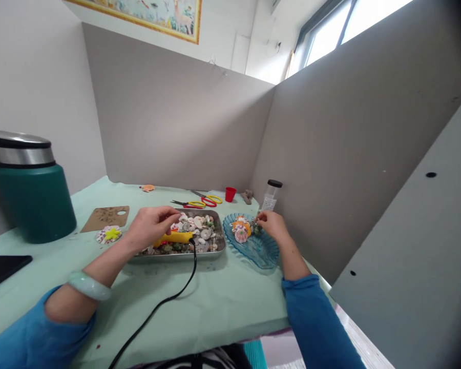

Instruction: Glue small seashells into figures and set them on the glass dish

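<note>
My left hand [150, 225] is curled over the left side of a metal tray [211, 250] filled with several seashells, fingers bent above a yellow glue gun [175, 238] lying in the tray; whether it grips anything is hidden. A black cord [165, 302] runs from the gun toward me. My right hand [273, 225] rests at the far edge of a blue glass dish [259, 249] and pinches a small item I cannot make out. Orange and pink shell pieces [240, 229] lie in the dish.
A green canister with a steel lid [28, 189] stands at left, a black tablet [2, 267] near the left edge. Behind the tray lie a cork board [105, 217], yellow and red scissors [204, 201], a red cup [230, 194] and a clear jar [271, 195]. Grey partitions enclose the table.
</note>
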Tool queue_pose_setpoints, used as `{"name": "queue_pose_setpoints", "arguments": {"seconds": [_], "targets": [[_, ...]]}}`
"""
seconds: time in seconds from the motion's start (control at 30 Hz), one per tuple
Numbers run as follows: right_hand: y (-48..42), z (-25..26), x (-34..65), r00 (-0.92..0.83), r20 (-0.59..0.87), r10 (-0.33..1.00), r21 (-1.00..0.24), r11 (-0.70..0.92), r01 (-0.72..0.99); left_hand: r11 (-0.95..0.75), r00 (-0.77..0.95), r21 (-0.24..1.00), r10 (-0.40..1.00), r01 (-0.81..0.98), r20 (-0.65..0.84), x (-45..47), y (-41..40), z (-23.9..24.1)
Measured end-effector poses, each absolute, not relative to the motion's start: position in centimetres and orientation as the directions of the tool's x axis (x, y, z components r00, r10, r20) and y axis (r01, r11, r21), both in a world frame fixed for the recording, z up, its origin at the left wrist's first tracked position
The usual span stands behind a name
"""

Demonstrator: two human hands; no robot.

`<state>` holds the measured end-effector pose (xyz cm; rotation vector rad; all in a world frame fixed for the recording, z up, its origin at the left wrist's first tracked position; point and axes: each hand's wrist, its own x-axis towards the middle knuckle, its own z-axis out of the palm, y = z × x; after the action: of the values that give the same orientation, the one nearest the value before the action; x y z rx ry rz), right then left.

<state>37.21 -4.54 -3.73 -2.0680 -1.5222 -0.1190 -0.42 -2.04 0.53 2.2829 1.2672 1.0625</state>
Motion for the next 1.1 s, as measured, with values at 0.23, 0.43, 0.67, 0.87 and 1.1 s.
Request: {"name": "queue_pose_setpoints", "arguments": {"seconds": [0.23, 0.43, 0.67, 0.87, 1.1], "targets": [[-3.6, -4.6, 38.1, 0.364, 0.356, 0.861, -0.344, -0.241, 0.907, -0.54, 0.345, 0.577, 0.839, 0.612, 0.42, -0.8, -1.6, 0.4], [-3.4, -4.7, 38.2, 0.346, 0.331, 0.878, -0.349, -0.227, 0.909, -0.531, 0.336, 0.568, 0.845, 0.629, 0.417, -0.8, -1.4, 0.3], [-4.1, -4.0, 38.9, 0.396, 0.321, 0.86, -0.411, -0.25, 0.877, -0.52, 0.335, 0.579, 0.852, 0.627, 0.402, -0.8, -1.7, 0.6], [-4.1, -4.2, 39.1, 0.387, 0.32, 0.865, -0.431, -0.231, 0.873, -0.521, 0.338, 0.58, 0.852, 0.627, 0.399, -0.7, -1.9, 0.8], [-3.5, -5.0, 38.6, 0.38, 0.304, 0.874, -0.436, -0.228, 0.871, -0.517, 0.334, 0.571, 0.854, 0.638, 0.4, -0.7, -2.0, 0.8]]}}
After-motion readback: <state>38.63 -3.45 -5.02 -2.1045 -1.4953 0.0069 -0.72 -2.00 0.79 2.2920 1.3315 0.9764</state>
